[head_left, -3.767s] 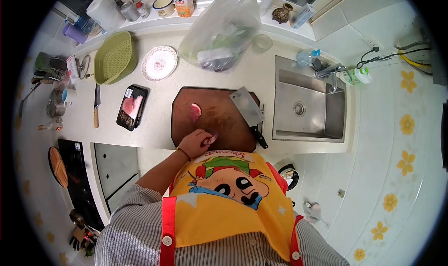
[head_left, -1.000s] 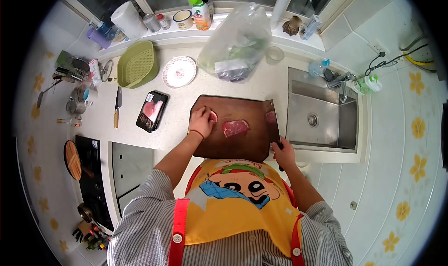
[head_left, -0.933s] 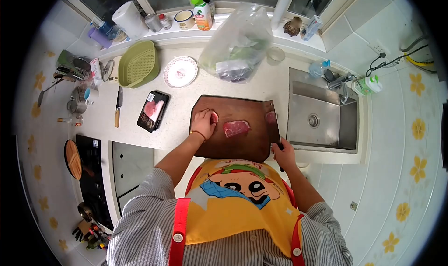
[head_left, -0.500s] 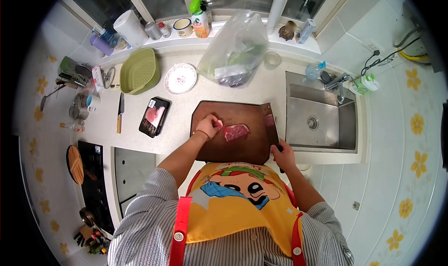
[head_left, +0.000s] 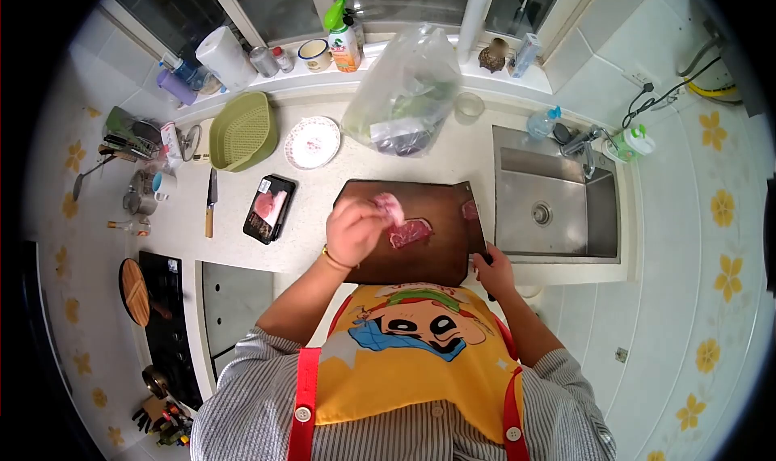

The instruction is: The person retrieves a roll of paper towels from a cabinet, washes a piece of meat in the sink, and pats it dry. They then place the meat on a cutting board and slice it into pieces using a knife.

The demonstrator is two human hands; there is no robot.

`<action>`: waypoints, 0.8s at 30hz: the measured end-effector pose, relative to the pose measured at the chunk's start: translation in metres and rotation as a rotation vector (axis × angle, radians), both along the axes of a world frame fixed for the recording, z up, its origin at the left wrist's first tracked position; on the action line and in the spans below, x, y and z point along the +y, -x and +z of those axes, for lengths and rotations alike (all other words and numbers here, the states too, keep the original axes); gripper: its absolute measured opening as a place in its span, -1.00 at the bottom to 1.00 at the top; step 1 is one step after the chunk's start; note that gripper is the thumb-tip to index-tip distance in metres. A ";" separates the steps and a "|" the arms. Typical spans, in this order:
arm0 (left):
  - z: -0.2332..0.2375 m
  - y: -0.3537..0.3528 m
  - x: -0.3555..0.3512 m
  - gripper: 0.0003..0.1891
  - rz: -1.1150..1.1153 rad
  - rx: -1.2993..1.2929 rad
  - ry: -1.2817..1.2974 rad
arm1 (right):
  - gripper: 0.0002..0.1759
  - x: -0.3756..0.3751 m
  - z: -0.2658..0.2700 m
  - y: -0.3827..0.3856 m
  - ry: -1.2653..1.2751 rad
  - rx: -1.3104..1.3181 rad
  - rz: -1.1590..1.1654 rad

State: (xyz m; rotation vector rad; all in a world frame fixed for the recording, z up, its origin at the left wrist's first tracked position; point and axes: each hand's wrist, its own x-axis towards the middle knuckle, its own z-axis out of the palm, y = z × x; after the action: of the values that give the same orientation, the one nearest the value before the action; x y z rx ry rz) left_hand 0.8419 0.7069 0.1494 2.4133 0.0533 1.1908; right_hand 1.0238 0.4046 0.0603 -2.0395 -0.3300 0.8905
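Observation:
My left hand is raised over the left part of the brown cutting board, its fingers closed on a small slice of meat. A larger piece of red meat lies flat on the board just to the right of that hand. At the board's right edge, my right hand grips the black handle of a cleaver. The cleaver's dark blade stretches away from me along the board's edge, and a patch of red shows on it.
Left of the board are a black meat tray and a knife. Behind stand a patterned plate, a green basket and a plastic bag of vegetables. A steel sink is to the right; a stove is lower left.
My left hand has lifted off the board toward the camera with the small slice of meat. The right hand and cleaver have hardly moved.

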 end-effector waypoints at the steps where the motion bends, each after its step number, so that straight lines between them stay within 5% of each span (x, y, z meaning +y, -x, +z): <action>1: -0.014 -0.004 0.007 -0.79 0.111 0.050 -0.044 | -0.68 0.000 0.000 -0.001 -0.020 0.013 0.002; 3: -0.062 -0.004 0.016 -0.79 0.114 0.179 0.008 | -0.62 -0.002 -0.003 -0.002 -0.033 0.029 -0.005; 5: -0.122 0.005 0.010 -0.71 0.174 0.832 0.021 | -0.62 -0.006 -0.010 0.000 -0.054 0.035 0.023; 6: -0.196 0.030 0.012 -0.49 0.105 0.879 0.147 | -0.62 -0.008 -0.010 0.002 -0.050 0.035 0.016; 11: -0.181 -0.002 -0.022 -0.45 0.060 0.564 0.071 | -0.63 -0.017 -0.006 0.008 -0.007 0.037 -0.008; 15: -0.201 -0.043 -0.049 -0.44 0.096 0.899 0.180 | -0.74 -0.019 -0.009 0.013 0.001 0.050 -0.049; 18: -0.165 -0.066 -0.049 -0.51 0.138 1.126 0.212 | -0.72 -0.020 -0.010 0.012 0.005 0.039 -0.018; 20: -0.164 -0.074 -0.033 -0.60 -0.227 1.468 0.393 | -0.74 -0.020 -0.010 0.014 -0.041 0.032 -0.033; 24: -0.160 -0.056 -0.018 -0.64 -0.207 1.008 0.284 | -0.75 -0.019 -0.020 0.012 -0.004 0.054 -0.030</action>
State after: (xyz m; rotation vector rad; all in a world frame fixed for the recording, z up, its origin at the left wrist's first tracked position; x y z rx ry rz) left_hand 0.8982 0.6886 -0.0108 2.4196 0.2492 -0.1901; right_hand 1.0122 0.3851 0.0401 -2.0074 -0.2702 0.9240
